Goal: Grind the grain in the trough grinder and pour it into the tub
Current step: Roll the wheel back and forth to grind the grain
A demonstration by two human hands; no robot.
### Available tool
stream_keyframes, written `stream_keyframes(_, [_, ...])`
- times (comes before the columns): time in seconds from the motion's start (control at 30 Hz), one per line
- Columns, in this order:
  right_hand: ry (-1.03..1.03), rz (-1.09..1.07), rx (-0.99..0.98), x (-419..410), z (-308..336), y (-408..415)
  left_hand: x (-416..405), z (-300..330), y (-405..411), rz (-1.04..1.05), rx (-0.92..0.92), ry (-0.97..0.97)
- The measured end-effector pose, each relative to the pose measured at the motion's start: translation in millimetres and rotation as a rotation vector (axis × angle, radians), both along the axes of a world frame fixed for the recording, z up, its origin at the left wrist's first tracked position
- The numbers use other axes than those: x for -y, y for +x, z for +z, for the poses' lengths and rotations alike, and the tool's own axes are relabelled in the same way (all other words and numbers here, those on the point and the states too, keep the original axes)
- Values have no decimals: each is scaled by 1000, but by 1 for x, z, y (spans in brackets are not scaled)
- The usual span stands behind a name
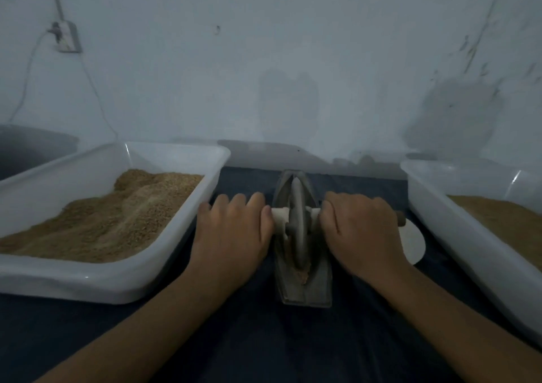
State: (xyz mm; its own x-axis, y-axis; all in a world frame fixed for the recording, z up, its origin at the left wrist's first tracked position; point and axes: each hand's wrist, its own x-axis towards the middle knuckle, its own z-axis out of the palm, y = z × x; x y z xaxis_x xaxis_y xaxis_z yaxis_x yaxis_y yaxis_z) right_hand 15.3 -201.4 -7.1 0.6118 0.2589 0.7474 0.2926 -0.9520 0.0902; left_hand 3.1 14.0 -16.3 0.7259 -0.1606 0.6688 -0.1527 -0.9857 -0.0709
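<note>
Left hand (231, 230) and right hand (360, 227) each curl around the axle handle (280, 217); rolling the wheel (297, 224) evenly along the trough grinder (302, 288) should keep the grain (302, 277) inside.

White plastic tub (123, 288) of tan-brown grain (111, 218), second white tub (469, 236), grey metal trough grinder (305, 288) with pale, perhaps wooden, axle handle (280, 217), dark blue cloth (264, 341), white wall (264, 59).

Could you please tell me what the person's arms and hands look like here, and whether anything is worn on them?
Both forearms are bare as far as the frame shows: no sleeves, gloves or watch. The left hand and right hand carry no rings or bracelets that can be made out in the dim light. The fingers look uncovered.
</note>
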Motion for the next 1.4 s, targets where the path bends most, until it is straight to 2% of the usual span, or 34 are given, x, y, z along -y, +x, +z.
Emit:
stream_keyframes(0.2, [-13,-6,48,-1,-2,-1,-3,-5,4,-62,11,-41])
stream_keyframes(0.3, [-30,-26,12,2,-5,20,0,-2,31,-30,43,72])
stream_keyframes(0.4, [-104,-148,-127,5,-6,49,4,-2,61,-37,41,281])
stream_keyframes(0.47, [-16,-240,-289,5,2,72,7,2,78,-24,-9,331])
stream_keyframes(0.5, [32,-271,-371,4,7,83,7,5,87,-20,-24,344])
stream_keyframes(0.57, [2,-271,-472,4,16,99,8,12,102,-41,-50,342])
stream_keyframes(0.67, [-76,-173,-539,5,24,105,10,16,117,-41,-68,306])
stream_keyframes(0.7, [-40,-164,-553,5,25,104,11,17,118,-30,-76,276])
stream_keyframes(0.8, [6,-201,-484,0,24,87,12,15,101,-2,-70,251])
stream_keyframes(0.87, [-124,-221,-395,-4,21,71,8,8,80,-18,-72,280])
stream_keyframes(0.97, [-245,-108,-189,-2,13,38,0,1,51,-56,-34,246])
stream_keyframes(1.1, [-54,-18,-26,1,0,6,-3,-3,18,-55,11,-11])
stream_keyframes(1.17, [-21,-6,28,1,-1,-4,-5,-7,5,-88,18,-74])
stream_keyframes(1.27, [-22,-4,63,-3,-2,-8,-8,-11,2,-106,38,-123])
stream_keyframes(1.4, [-18,-15,-11,4,-3,8,-2,-10,21,-83,96,-47])
